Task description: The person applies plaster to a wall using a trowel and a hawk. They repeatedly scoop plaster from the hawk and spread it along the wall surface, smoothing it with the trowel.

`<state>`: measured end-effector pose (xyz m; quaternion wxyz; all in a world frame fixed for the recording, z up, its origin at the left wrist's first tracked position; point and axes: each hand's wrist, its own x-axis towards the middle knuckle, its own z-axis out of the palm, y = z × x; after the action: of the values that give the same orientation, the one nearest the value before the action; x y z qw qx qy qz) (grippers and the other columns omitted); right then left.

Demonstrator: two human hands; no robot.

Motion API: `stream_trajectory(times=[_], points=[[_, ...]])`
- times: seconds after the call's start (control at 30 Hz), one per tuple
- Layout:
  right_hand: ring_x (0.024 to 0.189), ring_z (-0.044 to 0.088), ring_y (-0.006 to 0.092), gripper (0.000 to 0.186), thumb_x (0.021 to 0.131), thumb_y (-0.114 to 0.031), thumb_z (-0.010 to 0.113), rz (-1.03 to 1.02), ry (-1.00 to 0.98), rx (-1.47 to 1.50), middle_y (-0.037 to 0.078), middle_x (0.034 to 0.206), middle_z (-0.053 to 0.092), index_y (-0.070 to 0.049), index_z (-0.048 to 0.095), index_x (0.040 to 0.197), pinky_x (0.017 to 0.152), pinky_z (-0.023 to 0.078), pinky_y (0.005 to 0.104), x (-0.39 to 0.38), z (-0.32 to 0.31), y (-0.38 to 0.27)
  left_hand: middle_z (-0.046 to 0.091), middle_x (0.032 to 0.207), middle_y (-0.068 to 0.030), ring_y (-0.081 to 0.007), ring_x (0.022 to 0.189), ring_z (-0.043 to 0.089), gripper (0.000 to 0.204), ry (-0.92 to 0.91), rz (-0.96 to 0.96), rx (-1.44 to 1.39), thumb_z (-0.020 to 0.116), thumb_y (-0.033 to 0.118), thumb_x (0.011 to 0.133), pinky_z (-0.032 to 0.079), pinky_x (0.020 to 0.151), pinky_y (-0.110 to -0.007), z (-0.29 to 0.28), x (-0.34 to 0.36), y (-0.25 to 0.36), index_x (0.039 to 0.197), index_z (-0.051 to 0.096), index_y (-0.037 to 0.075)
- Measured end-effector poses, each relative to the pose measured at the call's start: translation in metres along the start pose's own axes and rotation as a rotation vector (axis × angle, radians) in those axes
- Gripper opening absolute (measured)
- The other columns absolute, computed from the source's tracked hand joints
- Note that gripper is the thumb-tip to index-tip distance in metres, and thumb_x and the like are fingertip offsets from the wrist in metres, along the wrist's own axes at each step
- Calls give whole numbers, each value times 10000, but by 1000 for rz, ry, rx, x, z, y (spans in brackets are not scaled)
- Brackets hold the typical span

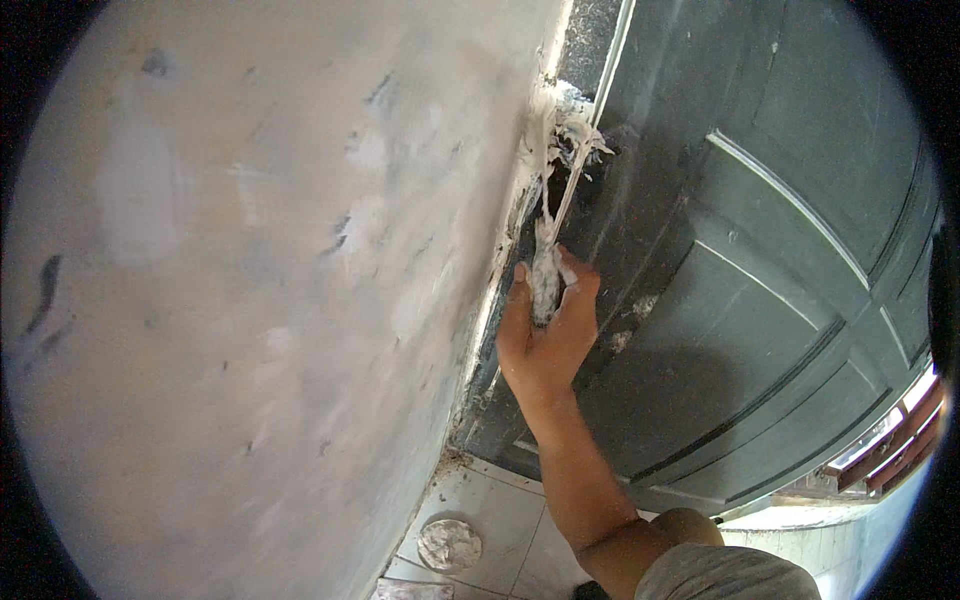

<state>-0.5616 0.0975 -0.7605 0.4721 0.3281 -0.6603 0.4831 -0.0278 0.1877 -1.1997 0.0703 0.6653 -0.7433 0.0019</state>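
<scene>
My right hand (553, 325) reaches up from the lower right toward the strip between the wall and the dark door. Its thumb and fingers close round a narrow tool smeared with greyish-white paste (545, 275). The tool's exact kind is hidden by the coating and the grip. Just above its upper end, a ragged clump of whitish paste (572, 130) clings to the door frame (590, 45), with pale strands hanging down from it. A dark gap shows below the clump. My left hand is out of view.
A patchy, unevenly coated wall (250, 300) fills the left. The dark grey-green panelled door (760, 260) stands on the right. Below, a round, paste-covered thing (450, 546) lies on pale floor tiles (500, 510). Brown slats (905, 440) show at the far right.
</scene>
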Motion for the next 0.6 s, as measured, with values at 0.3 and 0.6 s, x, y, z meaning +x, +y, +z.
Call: stream_trajectory(times=[0.3,0.6], points=[[1016,654,391,413,935,-127,696,299,-44,226,240,1119,607,22,531,1283,907,516,454,-24,-8,-8,455,1575,-204,-396,1439,430,615,47,28,-9,485,494,1061,358,1141,-556,-1,0,2,1481,494,46],[1099,642,386,465,952,-163,710,216,-2,157,270,1170,611,57,489,1298,969,497,455,-52,-2,2,449,1580,-205,-396,1446,421,614,114,27,-36,490,487,1061,350,1149,-556,32,-13,-12,1487,489,45]])
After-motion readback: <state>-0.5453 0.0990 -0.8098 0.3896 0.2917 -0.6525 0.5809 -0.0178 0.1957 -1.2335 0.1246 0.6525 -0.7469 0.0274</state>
